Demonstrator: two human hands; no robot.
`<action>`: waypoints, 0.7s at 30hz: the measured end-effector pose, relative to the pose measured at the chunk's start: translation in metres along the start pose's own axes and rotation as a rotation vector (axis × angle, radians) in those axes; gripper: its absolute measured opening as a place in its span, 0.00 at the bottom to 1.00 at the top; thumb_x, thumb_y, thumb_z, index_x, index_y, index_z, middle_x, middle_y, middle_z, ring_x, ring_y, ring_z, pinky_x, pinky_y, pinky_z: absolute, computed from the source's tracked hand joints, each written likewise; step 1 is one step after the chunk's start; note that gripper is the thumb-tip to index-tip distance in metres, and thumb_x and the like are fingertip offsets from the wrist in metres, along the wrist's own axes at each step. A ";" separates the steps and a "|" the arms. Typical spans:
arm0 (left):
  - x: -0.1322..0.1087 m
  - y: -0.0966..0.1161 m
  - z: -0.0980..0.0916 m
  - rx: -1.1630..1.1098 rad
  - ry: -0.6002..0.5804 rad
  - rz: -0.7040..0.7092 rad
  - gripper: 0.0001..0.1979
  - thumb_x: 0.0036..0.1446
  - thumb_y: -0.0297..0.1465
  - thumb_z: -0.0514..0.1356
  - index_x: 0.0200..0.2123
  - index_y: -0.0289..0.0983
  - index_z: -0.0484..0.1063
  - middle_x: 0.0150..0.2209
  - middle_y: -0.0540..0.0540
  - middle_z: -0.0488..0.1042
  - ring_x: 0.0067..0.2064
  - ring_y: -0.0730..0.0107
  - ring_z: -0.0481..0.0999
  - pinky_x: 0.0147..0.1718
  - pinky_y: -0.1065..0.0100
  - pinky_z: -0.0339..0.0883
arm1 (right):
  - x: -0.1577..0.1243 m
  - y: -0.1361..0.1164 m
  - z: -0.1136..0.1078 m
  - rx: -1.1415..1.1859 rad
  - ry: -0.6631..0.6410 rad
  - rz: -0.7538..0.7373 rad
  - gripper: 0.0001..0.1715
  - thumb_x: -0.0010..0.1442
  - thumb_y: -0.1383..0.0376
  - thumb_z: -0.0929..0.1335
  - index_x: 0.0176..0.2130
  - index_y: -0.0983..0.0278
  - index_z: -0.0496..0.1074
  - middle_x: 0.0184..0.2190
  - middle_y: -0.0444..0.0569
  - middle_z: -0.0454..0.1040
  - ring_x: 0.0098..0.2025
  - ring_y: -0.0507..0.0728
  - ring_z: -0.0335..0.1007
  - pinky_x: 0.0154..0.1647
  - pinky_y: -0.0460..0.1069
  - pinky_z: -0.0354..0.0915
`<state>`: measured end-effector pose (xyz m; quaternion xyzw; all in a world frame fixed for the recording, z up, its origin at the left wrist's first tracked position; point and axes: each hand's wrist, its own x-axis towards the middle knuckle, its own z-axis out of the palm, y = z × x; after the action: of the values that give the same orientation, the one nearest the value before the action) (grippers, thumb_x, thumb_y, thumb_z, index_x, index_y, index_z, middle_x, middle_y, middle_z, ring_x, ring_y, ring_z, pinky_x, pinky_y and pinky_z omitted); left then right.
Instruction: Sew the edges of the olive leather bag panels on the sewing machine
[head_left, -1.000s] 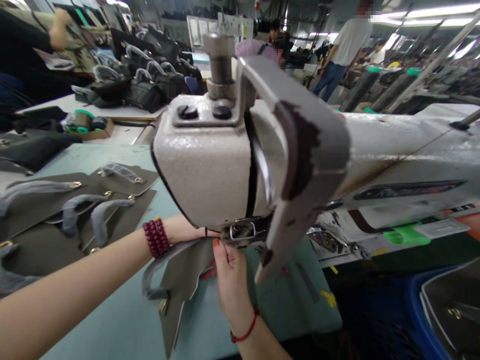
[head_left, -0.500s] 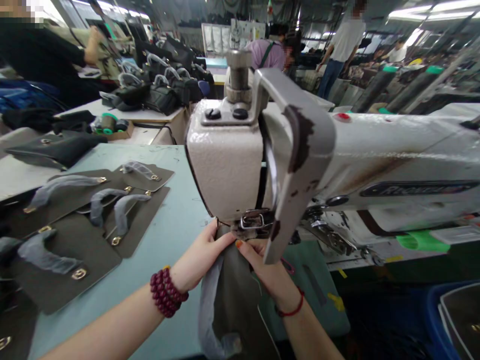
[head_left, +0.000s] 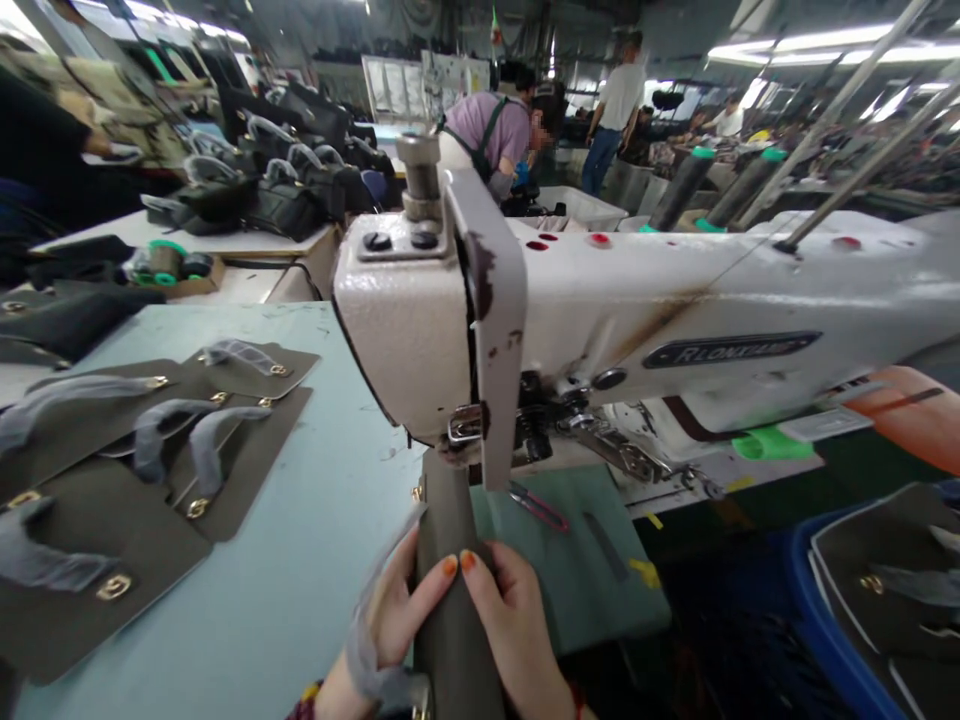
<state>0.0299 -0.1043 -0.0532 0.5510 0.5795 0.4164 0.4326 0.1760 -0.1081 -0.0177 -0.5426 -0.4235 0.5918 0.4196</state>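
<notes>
Under the head of a white sewing machine point(head_left: 409, 335) runs a folded, grey-brown bag panel point(head_left: 448, 520). My left hand point(head_left: 397, 615) grips the panel's left edge, thumb on top. From the opposite edge my right hand point(head_left: 514, 620) holds it too, and the two thumb tips nearly meet on the fold. A plastic-wrapped handle point(head_left: 366, 635) with gold fittings hangs along the panel's left side, lying across my left wrist. The fingers beneath the panel are hidden. Thread snips point(head_left: 541, 508) with pink handles lie right of the panel on the green surface.
Several matching panels with wrapped handles point(head_left: 217, 450) lie on the pale blue table point(head_left: 330, 560) at left. A blue bin point(head_left: 814, 590) at right holds more panels. Black bags point(head_left: 292, 205) and thread spools point(head_left: 166, 262) stand behind. A co-worker point(head_left: 487, 135) bends over beyond the machine.
Both hands have moved back from beneath the machine head toward me, along the panel. More of the folded panel shows, and the view has shifted right.
</notes>
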 end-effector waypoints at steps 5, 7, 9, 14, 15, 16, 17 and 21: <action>0.003 0.030 0.000 -0.147 0.023 -0.189 0.23 0.46 0.48 0.64 0.41 0.41 0.75 0.40 0.45 0.81 0.43 0.51 0.79 0.46 0.58 0.73 | -0.017 -0.011 -0.010 -0.235 -0.038 -0.085 0.24 0.63 0.53 0.62 0.28 0.69 0.70 0.23 0.45 0.67 0.27 0.51 0.61 0.27 0.43 0.55; 0.000 0.037 -0.001 -0.136 0.059 -0.204 0.21 0.44 0.48 0.65 0.39 0.42 0.76 0.39 0.45 0.81 0.43 0.51 0.79 0.47 0.58 0.72 | -0.020 -0.011 -0.013 -0.264 -0.041 -0.087 0.25 0.63 0.53 0.61 0.26 0.69 0.69 0.22 0.44 0.65 0.26 0.50 0.59 0.26 0.43 0.54; -0.002 0.042 -0.002 -0.145 0.054 -0.224 0.19 0.45 0.47 0.65 0.39 0.43 0.76 0.40 0.45 0.80 0.44 0.50 0.78 0.48 0.57 0.72 | -0.021 -0.009 -0.014 -0.259 -0.039 -0.083 0.25 0.63 0.52 0.61 0.26 0.69 0.68 0.21 0.44 0.64 0.26 0.50 0.58 0.26 0.43 0.53; 0.003 0.049 -0.001 -0.145 0.052 -0.236 0.19 0.47 0.46 0.64 0.40 0.44 0.76 0.40 0.45 0.80 0.46 0.49 0.77 0.47 0.55 0.73 | -0.016 -0.012 -0.013 -0.204 -0.048 -0.053 0.25 0.62 0.52 0.62 0.26 0.69 0.68 0.22 0.45 0.65 0.26 0.50 0.57 0.25 0.43 0.54; 0.005 0.050 -0.001 -0.142 0.062 -0.229 0.19 0.47 0.46 0.64 0.41 0.44 0.76 0.40 0.45 0.80 0.46 0.49 0.77 0.48 0.56 0.72 | -0.014 -0.013 -0.013 -0.203 -0.046 -0.052 0.24 0.62 0.52 0.62 0.26 0.69 0.69 0.22 0.45 0.65 0.26 0.50 0.57 0.25 0.43 0.54; 0.006 0.050 -0.002 -0.136 0.071 -0.226 0.19 0.47 0.46 0.65 0.41 0.44 0.76 0.41 0.45 0.80 0.47 0.49 0.76 0.49 0.56 0.71 | -0.012 -0.015 -0.013 -0.206 -0.047 -0.053 0.24 0.62 0.53 0.62 0.26 0.69 0.69 0.22 0.45 0.65 0.27 0.51 0.58 0.25 0.43 0.54; 0.008 0.050 -0.002 -0.131 0.076 -0.226 0.20 0.47 0.46 0.65 0.42 0.43 0.75 0.42 0.45 0.79 0.49 0.49 0.76 0.51 0.55 0.70 | -0.010 -0.017 -0.013 -0.212 -0.048 -0.056 0.23 0.62 0.53 0.62 0.27 0.69 0.69 0.23 0.45 0.66 0.27 0.51 0.58 0.25 0.43 0.54; 0.017 0.048 -0.004 -0.214 0.030 -0.241 0.21 0.50 0.46 0.64 0.45 0.42 0.73 0.48 0.44 0.77 0.53 0.49 0.73 0.57 0.53 0.64 | 0.002 -0.019 -0.011 -0.233 -0.033 -0.061 0.21 0.62 0.55 0.63 0.27 0.69 0.70 0.23 0.45 0.67 0.27 0.51 0.59 0.26 0.43 0.54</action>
<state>0.0389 -0.0850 -0.0068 0.4218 0.6002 0.4290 0.5271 0.1880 -0.1005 -0.0001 -0.5648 -0.5127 0.5343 0.3643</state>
